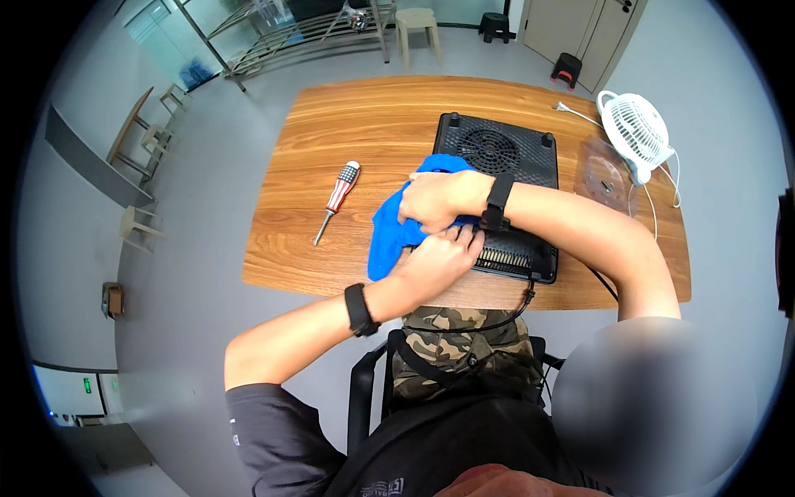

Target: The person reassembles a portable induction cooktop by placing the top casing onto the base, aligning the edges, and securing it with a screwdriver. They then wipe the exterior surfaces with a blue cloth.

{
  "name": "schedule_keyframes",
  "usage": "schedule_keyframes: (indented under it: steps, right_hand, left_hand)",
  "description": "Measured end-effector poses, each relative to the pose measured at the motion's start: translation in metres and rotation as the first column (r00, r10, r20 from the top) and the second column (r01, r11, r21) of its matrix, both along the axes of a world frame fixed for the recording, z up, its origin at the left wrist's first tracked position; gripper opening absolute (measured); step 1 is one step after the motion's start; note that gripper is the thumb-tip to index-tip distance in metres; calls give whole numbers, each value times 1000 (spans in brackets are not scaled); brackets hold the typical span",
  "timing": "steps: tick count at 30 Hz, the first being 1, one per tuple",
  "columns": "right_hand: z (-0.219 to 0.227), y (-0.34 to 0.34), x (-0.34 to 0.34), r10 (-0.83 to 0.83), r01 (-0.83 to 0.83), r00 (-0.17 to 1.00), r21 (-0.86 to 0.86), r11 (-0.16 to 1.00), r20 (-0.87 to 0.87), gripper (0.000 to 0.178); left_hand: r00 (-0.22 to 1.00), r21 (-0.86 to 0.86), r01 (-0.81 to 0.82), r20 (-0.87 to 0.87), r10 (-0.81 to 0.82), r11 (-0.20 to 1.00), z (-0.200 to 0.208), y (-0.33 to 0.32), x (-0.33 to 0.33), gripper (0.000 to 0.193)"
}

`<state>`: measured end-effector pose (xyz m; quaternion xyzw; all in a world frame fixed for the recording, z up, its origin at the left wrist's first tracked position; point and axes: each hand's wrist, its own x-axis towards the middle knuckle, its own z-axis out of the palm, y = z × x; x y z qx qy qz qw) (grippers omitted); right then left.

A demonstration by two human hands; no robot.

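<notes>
A black flat appliance (537,166) lies underside up on the table, showing a round fan grille, small feet and a slotted vent along its near edge. My right hand (443,201) is closed on a bunched blue cloth (387,242), which covers the appliance's left side and hangs past it onto the wood. Just nearer to me, my left hand (439,263) lies with fingers stretched out on the appliance's near left part, next to the cloth. Its fingertips reach the vent's edge. What lies beneath the cloth is hidden.
A screwdriver (339,192) with a striped handle lies left of the cloth on the wooden table (315,116). At the right stand a white fan (636,128) and a clear tray (598,174) holding small parts. A black cord (523,308) drops off the near edge.
</notes>
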<state>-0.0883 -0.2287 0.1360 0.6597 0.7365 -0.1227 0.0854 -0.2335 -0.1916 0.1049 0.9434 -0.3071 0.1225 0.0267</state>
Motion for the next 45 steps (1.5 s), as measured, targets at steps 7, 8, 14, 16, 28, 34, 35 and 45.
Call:
schedule_keyframes:
  steps: [7, 8, 14, 16, 28, 34, 35, 45]
  right_hand:
    - [-29, -39, -16, -32, 192, 903, 335, 922, -428, 12]
    - [-32, -45, -17, -60, 291, 821, 326, 899, -567, 10]
    - [-36, -95, -65, 164, -406, 849, 421, 811, 503, 18]
    - [-43, -117, -73, 193, -425, 811, 331, 842, 552, 17]
    - [-26, -174, -82, 107, -246, 868, 233, 941, 484, 12]
    - [-5, -224, -63, 33, -146, 922, 265, 953, 387, 11]
    - [8, -226, -61, -46, -58, 931, 270, 961, 363, 9]
    - [28, -286, -20, -766, 631, 639, 521, 575, 70, 29]
  left_hand:
    - [987, -499, -35, -152, -48, 866, 81, 12, -7, 10]
    - [975, -523, -36, -204, -84, 851, 94, 10, -2, 10]
    - [966, -472, -192, -247, 80, 860, 118, 13, 35, 23]
    - [946, -191, -259, -249, 209, 947, 111, 12, 52, 30]
    - [950, -22, 20, -311, -26, 1000, 21, 39, 88, 38]
    - [931, 19, 63, -360, -52, 998, 28, 36, 97, 38]
    - [933, 17, 51, -357, -42, 999, 30, 36, 97, 38]
    - [909, 22, -72, -410, 74, 997, 49, 15, 80, 47]
